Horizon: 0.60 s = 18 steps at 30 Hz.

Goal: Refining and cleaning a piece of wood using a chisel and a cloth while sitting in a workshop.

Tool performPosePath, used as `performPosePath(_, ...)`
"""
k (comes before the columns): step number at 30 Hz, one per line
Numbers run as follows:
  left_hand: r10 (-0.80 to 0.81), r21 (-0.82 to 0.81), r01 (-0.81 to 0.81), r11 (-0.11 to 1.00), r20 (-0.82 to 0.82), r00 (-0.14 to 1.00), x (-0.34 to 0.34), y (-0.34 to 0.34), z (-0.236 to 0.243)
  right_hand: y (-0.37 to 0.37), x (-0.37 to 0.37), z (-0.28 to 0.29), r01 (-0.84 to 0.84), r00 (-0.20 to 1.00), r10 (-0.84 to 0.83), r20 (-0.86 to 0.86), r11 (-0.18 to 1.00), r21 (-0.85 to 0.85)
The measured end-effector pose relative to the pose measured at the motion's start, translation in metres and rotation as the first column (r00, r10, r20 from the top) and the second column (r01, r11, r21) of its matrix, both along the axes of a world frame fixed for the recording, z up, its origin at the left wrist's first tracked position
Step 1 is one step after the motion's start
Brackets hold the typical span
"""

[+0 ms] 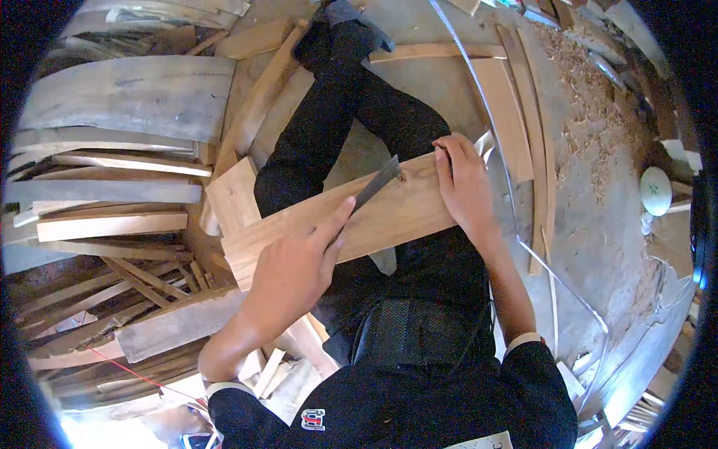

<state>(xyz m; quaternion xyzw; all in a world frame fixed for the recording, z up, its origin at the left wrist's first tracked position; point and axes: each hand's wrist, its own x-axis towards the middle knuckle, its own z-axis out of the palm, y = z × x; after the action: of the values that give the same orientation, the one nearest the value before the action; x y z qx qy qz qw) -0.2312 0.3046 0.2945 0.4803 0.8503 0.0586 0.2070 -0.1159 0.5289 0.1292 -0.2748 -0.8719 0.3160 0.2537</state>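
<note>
A pale wooden board [411, 209] lies slantwise across my legs, its right end farther away than its left. My left hand [290, 269] is closed on a dark, flat metal blade [375, 187] with a slanted tip; its handle is hidden, and I cannot tell whether it is a knife or a file. The index finger stretches along the blade. The blade's tip is by a small dark knot [402, 176] in the board's face. At the right end, my right hand [465, 187] grips the board, thumb on top and fingers over the end.
Stacked planks [120, 97] fill the left side. Long wooden strips [527, 127] lie on the floor at right, beside scattered wood shavings [591, 120]. A white cable [497, 142] runs down the right side near my right arm. A round white object [656, 191] sits at far right.
</note>
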Motion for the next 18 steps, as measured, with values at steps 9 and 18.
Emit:
performPosePath(9,-0.071,-0.154,0.066,0.986,-0.028,0.997,-0.005,0.026,0.022,0.001,0.001,-0.005,0.009,1.000,-0.009,-0.001,0.999,-0.052)
performPosePath(18,-0.006,-0.184,0.061,0.981,0.287,0.958,-0.038,0.044,0.032,0.000,0.002,-0.003,0.028,1.000,-0.027,0.012,0.999,-0.020)
